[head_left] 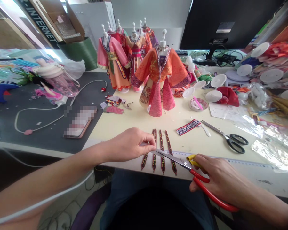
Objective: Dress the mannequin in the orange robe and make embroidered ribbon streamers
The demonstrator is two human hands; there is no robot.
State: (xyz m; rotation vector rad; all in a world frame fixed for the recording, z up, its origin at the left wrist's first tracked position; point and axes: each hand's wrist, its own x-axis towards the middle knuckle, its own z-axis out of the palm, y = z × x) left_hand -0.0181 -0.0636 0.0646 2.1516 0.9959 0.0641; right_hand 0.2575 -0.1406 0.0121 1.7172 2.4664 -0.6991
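Observation:
My right hand holds red-handled scissors, along with something yellow beside their pivot. The blades point left toward my left hand, whose thumb and fingers are pinched together at the blade tips; what they pinch is too small to make out. Several narrow dark patterned strips lie side by side near the table's front edge, passing under the blades. Behind them is a wider blue, white and red patterned ribbon piece. A long ruler runs along the front of the table.
Small dressed mannequins stand at the back centre. Black-handled scissors lie to the right, near a small round dish. A phone, a cable and a pink bottle are on the left. Fabric and white discs crowd the right.

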